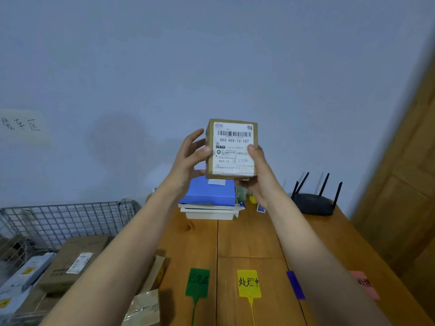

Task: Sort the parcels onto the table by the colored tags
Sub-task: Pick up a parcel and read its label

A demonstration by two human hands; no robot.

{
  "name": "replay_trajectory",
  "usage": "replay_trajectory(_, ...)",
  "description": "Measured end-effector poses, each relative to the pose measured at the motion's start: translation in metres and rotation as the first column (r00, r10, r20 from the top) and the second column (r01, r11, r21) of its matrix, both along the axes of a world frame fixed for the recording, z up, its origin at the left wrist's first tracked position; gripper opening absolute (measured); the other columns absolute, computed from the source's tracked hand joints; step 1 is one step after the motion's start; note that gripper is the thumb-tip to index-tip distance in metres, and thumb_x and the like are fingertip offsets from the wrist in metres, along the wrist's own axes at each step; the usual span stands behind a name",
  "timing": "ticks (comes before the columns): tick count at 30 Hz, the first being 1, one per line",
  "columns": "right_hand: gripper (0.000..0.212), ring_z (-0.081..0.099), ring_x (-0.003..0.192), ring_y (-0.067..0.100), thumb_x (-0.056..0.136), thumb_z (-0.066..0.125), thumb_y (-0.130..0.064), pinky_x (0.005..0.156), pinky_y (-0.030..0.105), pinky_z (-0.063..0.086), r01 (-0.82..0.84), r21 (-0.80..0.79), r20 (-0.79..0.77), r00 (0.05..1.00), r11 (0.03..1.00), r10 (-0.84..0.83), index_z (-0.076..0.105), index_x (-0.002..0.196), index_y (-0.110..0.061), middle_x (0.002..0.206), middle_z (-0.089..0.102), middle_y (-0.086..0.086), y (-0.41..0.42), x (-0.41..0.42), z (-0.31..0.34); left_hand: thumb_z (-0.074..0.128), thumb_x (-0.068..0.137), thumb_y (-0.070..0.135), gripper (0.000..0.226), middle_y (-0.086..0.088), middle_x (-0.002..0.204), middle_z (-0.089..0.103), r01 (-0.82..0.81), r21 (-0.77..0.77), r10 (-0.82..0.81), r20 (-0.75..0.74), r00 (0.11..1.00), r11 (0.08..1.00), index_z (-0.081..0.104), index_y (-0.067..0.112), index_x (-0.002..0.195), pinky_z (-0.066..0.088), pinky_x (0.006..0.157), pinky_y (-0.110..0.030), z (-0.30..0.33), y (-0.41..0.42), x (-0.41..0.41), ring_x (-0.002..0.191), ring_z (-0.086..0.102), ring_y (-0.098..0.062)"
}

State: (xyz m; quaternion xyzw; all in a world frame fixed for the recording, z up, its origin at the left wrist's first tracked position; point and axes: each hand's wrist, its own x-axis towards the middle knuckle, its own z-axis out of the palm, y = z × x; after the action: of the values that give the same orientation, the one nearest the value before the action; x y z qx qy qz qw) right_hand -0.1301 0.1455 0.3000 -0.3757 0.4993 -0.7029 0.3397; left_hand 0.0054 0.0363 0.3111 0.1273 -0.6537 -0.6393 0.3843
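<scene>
Parcel-sorting room: wire cart, tagged table

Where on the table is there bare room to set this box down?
Bare wood lies mid-table, between the blue box stack and the green tag and yellow tag. The far edge is crowded: the stack and router. The left edge holds loose packaging.

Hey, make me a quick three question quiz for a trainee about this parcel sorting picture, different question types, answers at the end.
1. True or false: the parcel lies on the table.
2. Which tag lies between the green tag and the purple tag? A pink B yellow C blue
3. Fill in: the left hand and right hand both hold the ____.

Key: 1 false, it is held up. 2 B, the yellow tag. 3 parcel.
</scene>
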Motion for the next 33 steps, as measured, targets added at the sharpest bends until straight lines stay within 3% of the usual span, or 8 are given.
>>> replay_trajectory(4,0.059,0.069,0.091,0.010,0.079,0.047,-0.044,0.068,0.030,0.055,-0.023,-0.131,-0.053,0.998,0.991,0.016,0.036,0.136,-0.030,0.111,0.067,-0.007,0.022,0.013,0.023,0.062,0.058,0.041,0.070,0.009,0.105,0.068,-0.017,-0.025,0.013,-0.132,0.991,1.000,0.047,0.032,0.125,0.059,0.066,-0.031,0.012,0.026,-0.003,0.096,0.069,-0.011)
replay_trajectory(9,0.062,0.071,0.094,0.008,0.080,0.050,-0.031,0.080,0.034,0.059,-0.041,-0.222,-0.057,0.998,0.974,0.030,0.032,0.139,-0.030,0.109,0.068,-0.010,0.043,0.025,0.034,0.060,0.058,0.037,0.084,-0.010,0.118,0.061,-0.032,-0.050,0.020,-0.216,0.976,0.998,0.037,0.013,0.135,0.058,0.068,-0.033,0.019,0.043,0.002,0.102,0.065,-0.026)
replay_trajectory(18,0.061,0.073,0.086,0.006,0.080,0.050,-0.028,0.069,0.027,0.060,-0.005,-0.230,-0.032,0.999,0.973,-0.003,0.033,0.138,-0.030,0.100,0.070,-0.012,0.057,0.024,0.032,0.059,0.059,0.033,0.085,-0.015,0.117,0.059,0.010,-0.039,-0.020,-0.247,0.969,0.999,0.035,0.008,0.137,0.050,0.081,-0.047,0.015,0.048,-0.006,0.106,0.059,-0.037)
replay_trajectory(22,0.059,0.072,0.088,0.005,0.081,0.050,-0.039,0.066,0.025,0.057,0.057,-0.116,-0.066,0.996,0.992,-0.065,0.034,0.137,-0.034,0.103,0.070,-0.014,0.045,0.015,0.021,0.060,0.061,0.035,0.079,-0.014,0.119,0.061,-0.004,0.048,0.013,-0.186,0.982,0.999,0.041,0.010,0.133,0.048,0.087,-0.055,0.003,0.036,-0.016,0.112,0.059,-0.039)
replay_trajectory(25,0.057,0.065,0.100,0.011,0.082,0.047,-0.052,0.074,0.030,0.050,0.128,0.055,-0.107,0.987,0.990,-0.121,0.034,0.136,-0.041,0.118,0.066,-0.009,0.027,0.011,0.000,0.061,0.065,0.037,0.075,-0.016,0.127,0.061,-0.025,0.172,0.040,-0.084,0.996,0.985,0.045,0.012,0.134,0.053,0.083,-0.052,-0.022,0.024,-0.023,0.116,0.060,-0.035)
replay_trajectory(29,0.050,0.058,0.110,0.015,0.092,0.043,-0.049,0.092,0.042,0.049,0.180,0.232,-0.082,0.983,0.956,-0.165,0.032,0.140,-0.037,0.129,0.059,-0.006,0.009,0.003,-0.042,0.060,0.086,0.028,0.014,-0.002,0.098,0.066,-0.162,0.314,0.153,0.056,0.987,0.936,0.055,0.019,0.096,0.053,0.072,-0.038,-0.068,0.010,-0.031,0.102,0.060,-0.026)
replay_trajectory(31,0.049,0.057,0.114,0.016,0.092,0.042,-0.051,0.095,0.047,0.048,0.177,0.314,-0.046,0.984,0.933,-0.172,0.038,0.137,-0.034,0.130,0.059,-0.006,0.002,0.001,-0.063,0.054,0.093,0.028,0.010,-0.001,0.095,0.065,-0.202,0.316,0.160,0.153,0.975,0.927,0.051,0.019,0.091,0.053,0.072,-0.037,-0.091,0.007,-0.034,0.097,0.059,-0.022)
replay_trajectory(33,0.047,0.058,0.108,0.014,0.092,0.043,-0.051,0.092,0.043,0.050,0.186,0.382,-0.010,0.980,0.905,-0.197,0.044,0.134,-0.030,0.130,0.060,-0.004,-0.003,-0.001,-0.082,0.052,0.093,0.033,0.016,-0.002,0.096,0.064,-0.233,0.327,0.155,0.246,0.957,0.916,0.050,0.018,0.092,0.051,0.073,-0.035,-0.113,0.005,-0.036,0.092,0.059,-0.021)
